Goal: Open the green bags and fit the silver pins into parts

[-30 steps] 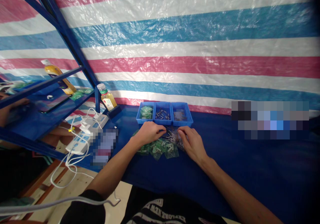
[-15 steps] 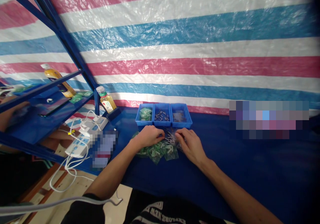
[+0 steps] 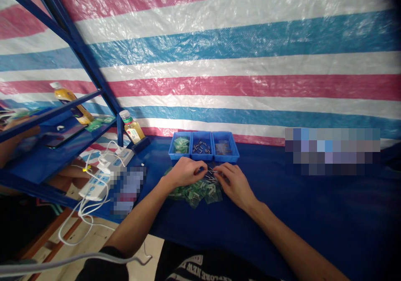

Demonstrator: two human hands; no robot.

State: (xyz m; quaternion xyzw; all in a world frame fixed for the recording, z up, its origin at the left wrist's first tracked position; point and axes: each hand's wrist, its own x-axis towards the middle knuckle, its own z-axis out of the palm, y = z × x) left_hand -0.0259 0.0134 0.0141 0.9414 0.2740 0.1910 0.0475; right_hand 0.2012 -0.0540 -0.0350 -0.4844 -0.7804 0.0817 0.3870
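Over the loose metal screws (image 3: 208,180) on the blue table, my left hand (image 3: 185,171) is closed, thumb and index finger pinched together; whatever sits between them is too small to make out. Facing it, my right hand (image 3: 235,181) pinches a thin metal screw (image 3: 212,171) that points towards the left fingertips. Small green packets (image 3: 194,192) with white pieces inside lie heaped below and beside my left hand. Behind both hands stand three joined blue bins: a left bin (image 3: 180,158) of green packets, a middle bin (image 3: 201,157) of dark screws, a right bin (image 3: 226,158) of clear packets.
A juice bottle (image 3: 133,130) and a white power strip (image 3: 103,176) with tangled cables are on the left, beside a blurred phone (image 3: 129,191). A blue metal frame (image 3: 90,70) rises there, with another person's arm beyond. Striped sheeting (image 3: 238,84) hangs behind.
My right hand has moved slightly left, closer to my left hand, and a screw now shows at its fingertips. The view has shifted a little.
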